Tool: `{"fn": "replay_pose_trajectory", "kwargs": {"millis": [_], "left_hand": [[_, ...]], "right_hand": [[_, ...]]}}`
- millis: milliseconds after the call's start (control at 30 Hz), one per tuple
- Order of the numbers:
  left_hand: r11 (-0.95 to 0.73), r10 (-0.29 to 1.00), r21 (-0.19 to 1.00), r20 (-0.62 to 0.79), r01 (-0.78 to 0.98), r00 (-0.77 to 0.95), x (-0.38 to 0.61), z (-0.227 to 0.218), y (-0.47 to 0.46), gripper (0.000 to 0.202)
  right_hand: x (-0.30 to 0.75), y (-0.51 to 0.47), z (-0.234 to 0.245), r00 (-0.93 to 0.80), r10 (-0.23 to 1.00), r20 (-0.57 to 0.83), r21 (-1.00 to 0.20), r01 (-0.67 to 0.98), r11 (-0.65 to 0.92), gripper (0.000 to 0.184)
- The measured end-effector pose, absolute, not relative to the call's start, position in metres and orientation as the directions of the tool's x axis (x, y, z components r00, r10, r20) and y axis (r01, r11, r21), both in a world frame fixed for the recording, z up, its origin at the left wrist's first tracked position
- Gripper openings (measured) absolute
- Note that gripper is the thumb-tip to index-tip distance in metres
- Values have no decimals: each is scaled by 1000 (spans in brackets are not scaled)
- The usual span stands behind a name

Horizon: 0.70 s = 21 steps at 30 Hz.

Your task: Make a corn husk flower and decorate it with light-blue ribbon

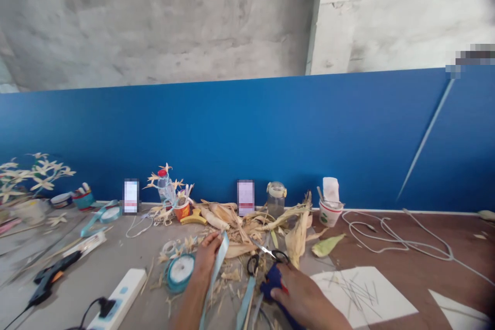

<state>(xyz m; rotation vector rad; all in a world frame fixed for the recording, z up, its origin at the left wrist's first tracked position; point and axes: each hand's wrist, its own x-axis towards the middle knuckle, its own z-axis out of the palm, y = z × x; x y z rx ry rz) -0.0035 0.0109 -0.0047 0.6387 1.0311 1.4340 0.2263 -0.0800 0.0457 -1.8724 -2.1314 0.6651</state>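
Note:
My left hand (209, 255) is closed, its thumb and fingertips pinching a light blue ribbon (221, 258) that hangs toward the front edge of the view. My right hand (299, 291) is closed round a dark blue object (273, 281) with a bit of red; its kind I cannot make out. Just beyond that hand lie black-handled scissors (266, 251) with the blades pointing away. A roll of blue ribbon (181, 273) sits left of my left wrist. Dry corn husks (222, 214) and scraps are heaped beyond both hands. Another ribbon strip (245, 301) lies between my arms.
At left are a glue gun (54, 273) and a white power strip (119, 299). A jar (276, 198), a paper cup (330, 212) and two phones (246, 197) stand along the blue partition (240, 134). Thin sticks lie on white paper (390, 301) at right, with white cables (406, 242) behind.

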Motion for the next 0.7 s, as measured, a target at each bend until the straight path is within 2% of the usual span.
{"fn": "replay_pose_trajectory", "kwargs": {"millis": [133, 300, 433, 567, 700], "left_hand": [[15, 968, 884, -130, -467, -215, 2, -3, 5, 33], [-1, 978, 888, -94, -460, -184, 9, 0, -1, 32], [2, 975, 892, -102, -451, -198, 10, 2, -1, 31], [8, 979, 888, -102, -460, -179, 10, 3, -1, 33], [-4, 980, 879, -91, -477, -175, 9, -1, 1, 35]], "right_hand": [[212, -87, 24, -114, 977, -182, -350, 936, 44, 62], [205, -90, 19, -79, 978, -192, -273, 962, 24, 70], [210, -88, 10, -47, 985, -165, -282, 959, -1, 74], [214, -88, 2, -41, 992, -120, -301, 953, 3, 67], [221, -86, -1, -82, 992, -93, -400, 916, 38, 63]]}}
